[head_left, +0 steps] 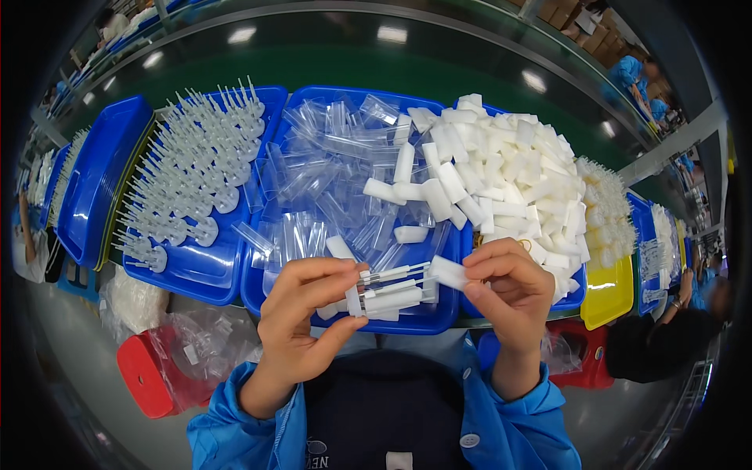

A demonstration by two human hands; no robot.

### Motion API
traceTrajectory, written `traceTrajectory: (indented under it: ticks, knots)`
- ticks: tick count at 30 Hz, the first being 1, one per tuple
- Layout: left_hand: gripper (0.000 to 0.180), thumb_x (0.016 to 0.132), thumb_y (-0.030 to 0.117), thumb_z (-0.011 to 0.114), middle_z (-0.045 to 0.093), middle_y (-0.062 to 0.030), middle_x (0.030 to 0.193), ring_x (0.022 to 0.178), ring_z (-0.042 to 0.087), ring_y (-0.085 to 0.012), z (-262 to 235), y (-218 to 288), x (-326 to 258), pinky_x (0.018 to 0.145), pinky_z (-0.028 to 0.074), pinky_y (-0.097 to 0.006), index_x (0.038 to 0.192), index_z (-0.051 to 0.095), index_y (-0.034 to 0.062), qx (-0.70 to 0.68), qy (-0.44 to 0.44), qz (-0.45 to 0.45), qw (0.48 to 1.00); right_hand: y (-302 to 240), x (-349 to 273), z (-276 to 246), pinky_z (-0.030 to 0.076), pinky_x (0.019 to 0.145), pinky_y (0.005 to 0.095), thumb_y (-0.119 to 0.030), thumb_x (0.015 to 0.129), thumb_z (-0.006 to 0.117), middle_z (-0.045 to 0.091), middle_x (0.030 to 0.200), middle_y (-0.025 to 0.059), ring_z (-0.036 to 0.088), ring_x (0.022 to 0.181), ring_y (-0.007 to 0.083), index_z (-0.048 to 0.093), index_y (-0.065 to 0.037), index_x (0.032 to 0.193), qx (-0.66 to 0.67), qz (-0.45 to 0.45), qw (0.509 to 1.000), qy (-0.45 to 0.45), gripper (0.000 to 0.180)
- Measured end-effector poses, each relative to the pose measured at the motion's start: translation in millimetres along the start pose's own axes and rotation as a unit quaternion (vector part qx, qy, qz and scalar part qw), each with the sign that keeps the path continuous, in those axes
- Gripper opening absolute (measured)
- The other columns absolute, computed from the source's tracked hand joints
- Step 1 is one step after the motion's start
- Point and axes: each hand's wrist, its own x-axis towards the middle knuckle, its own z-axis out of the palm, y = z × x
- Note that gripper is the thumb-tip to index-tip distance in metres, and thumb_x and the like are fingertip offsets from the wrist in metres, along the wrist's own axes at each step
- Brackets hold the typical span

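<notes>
My left hand (299, 319) is closed on the base of a white pronged plastic part (354, 301), whose thin rods point right. White pieces that look like foam sleeves cover some of the rods. Between the thumb and fingers of my right hand (513, 294) is a white foam piece (448, 272), close to the rod tips; I cannot tell whether they touch. Below both hands lies a blue tray (423, 319) of clear plastic sleeves (309, 180), with several loose foam pieces on top.
White foam pieces (509, 157) are heaped in a blue tray at right. Similar pronged parts (184, 168) stand in a blue tray (215, 286) at left. Beyond a yellow tray (609, 296) are more trays. Red stools (147, 376) flank me; people work at far right.
</notes>
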Motion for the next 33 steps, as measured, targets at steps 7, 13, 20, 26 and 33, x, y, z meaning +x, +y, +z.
traceTrajectory:
  ticks: [7,13,20,26,33]
  knots:
    - [0.044,0.071,-0.005,0.076,0.059,-0.0202,0.117,0.104,0.064,-0.0294,2.0,2.0,-0.9,0.086,0.055,-0.034,0.114,0.064,-0.0052,-0.001,-0.046,-0.004,0.999,-3.6,1.6,3.6,0.049,0.074,0.025,0.011,0.079,0.064,0.061,0.101,0.0159,0.061,0.089,0.0165,0.067,0.007,0.093,0.04,0.024,0.999,-0.018,0.014]
    - [0.046,0.071,-0.004,0.076,0.059,-0.0202,0.117,0.103,0.064,-0.0289,0.6,-0.3,-1.0,0.084,0.055,-0.034,0.115,0.064,-0.0054,0.009,-0.059,0.009,0.998,-6.0,-4.1,8.9,0.055,0.076,0.0255,0.013,0.081,0.062,0.06,0.103,0.0168,0.062,0.091,0.0174,0.064,0.01,0.092,0.069,0.064,0.995,0.021,0.012]
    - [0.045,0.071,-0.005,0.077,0.059,-0.0208,0.115,0.103,0.064,-0.0271,2.2,1.8,-2.6,0.08,0.059,-0.032,0.114,0.063,-0.0066,-0.02,-0.04,-0.018,0.999,0.9,-4.9,6.2,0.056,0.076,0.0249,0.013,0.08,0.063,0.061,0.102,0.0159,0.063,0.092,0.017,0.066,0.008,0.094,0.001,0.019,0.999,0.042,0.015]
    - [0.047,0.072,-0.009,0.076,0.055,-0.0193,0.118,0.105,0.063,-0.0271,-1.1,2.5,-1.0,0.087,0.06,-0.035,0.117,0.061,-0.0071,-0.06,0.018,-0.029,0.998,11.1,-4.8,7.2,0.052,0.073,0.0278,0.008,0.074,0.069,0.064,0.094,0.013,0.064,0.088,0.0203,0.068,0.002,0.093,-0.284,-0.074,0.956,0.016,0.02]
    - [0.05,0.072,-0.006,0.078,0.054,-0.0184,0.118,0.105,0.064,-0.0267,2.8,4.9,1.6,0.086,0.06,-0.035,0.118,0.06,-0.0069,-0.062,-0.019,-0.014,0.998,-5.4,2.7,23.8,0.047,0.075,0.0304,-0.004,0.069,0.077,0.064,0.092,0.0118,0.061,0.085,0.0232,0.066,0.001,0.094,-0.155,-0.06,0.986,-0.019,0.028]
